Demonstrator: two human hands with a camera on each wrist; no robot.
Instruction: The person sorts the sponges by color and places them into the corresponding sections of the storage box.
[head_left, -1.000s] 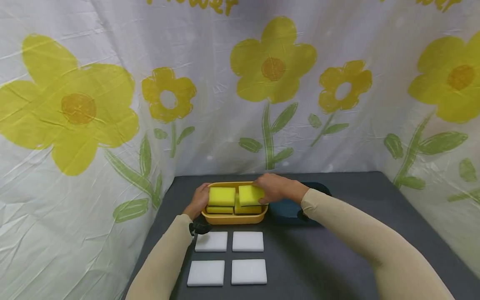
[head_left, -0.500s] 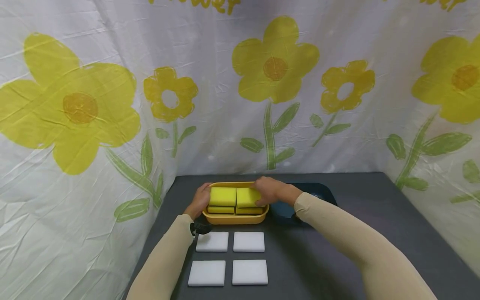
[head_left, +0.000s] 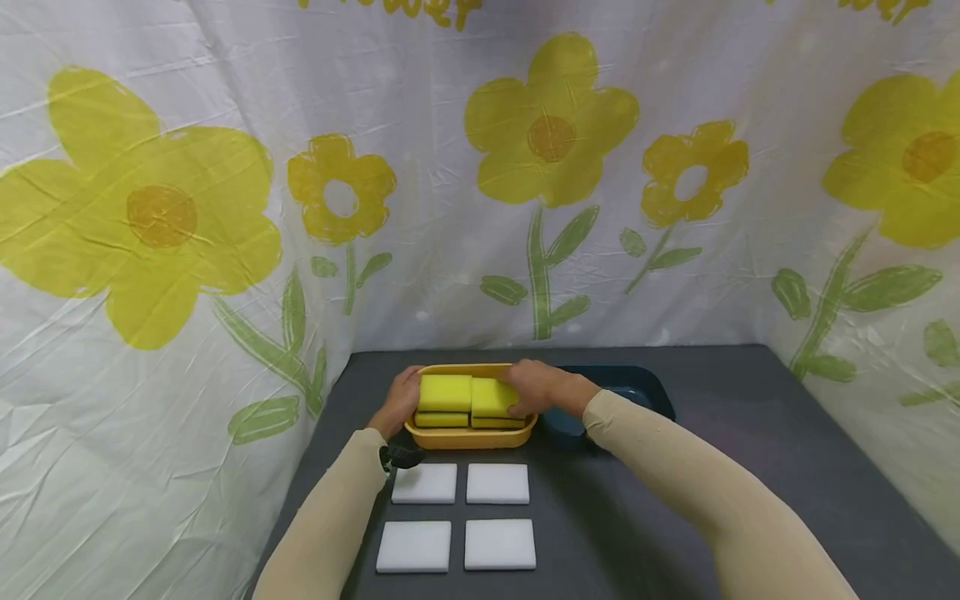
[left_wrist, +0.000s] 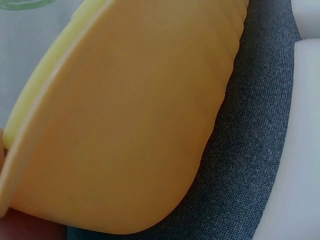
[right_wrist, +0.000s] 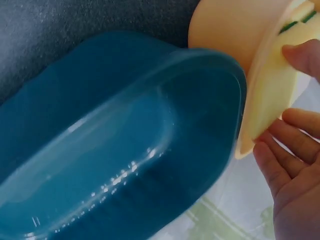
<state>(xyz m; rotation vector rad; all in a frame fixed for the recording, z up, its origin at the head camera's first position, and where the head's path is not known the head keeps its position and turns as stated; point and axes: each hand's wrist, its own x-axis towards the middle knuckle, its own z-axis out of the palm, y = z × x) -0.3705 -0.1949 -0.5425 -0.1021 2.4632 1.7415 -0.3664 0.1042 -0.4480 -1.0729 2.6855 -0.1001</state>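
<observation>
A yellow-orange plastic basin (head_left: 470, 440) holds yellow sponges, two stacks side by side. My left hand (head_left: 399, 400) grips the basin's left end; in the left wrist view the basin's outer wall (left_wrist: 125, 125) fills the middle and only bits of that hand show. At the right stack, my right hand (head_left: 543, 385) holds the top yellow sponge (head_left: 489, 400) by its right end. The right wrist view shows the thumb (right_wrist: 304, 56) on one side of this sponge (right_wrist: 275, 92) and the fingers at its other edge. The left top sponge (head_left: 444, 393) lies level beside it.
A dark blue basin (head_left: 651, 385) stands right of the yellow one, partly under my right forearm, with a bare, shiny inside. Several white sponge blocks (head_left: 500, 545) lie in two rows on the dark grey table in front. A flowered curtain (head_left: 420, 283) hangs behind.
The right top sponge has come level from a raised, tilted position and sunk onto the one below. My right hand has moved slightly down with it. My left hand has stayed on the basin.
</observation>
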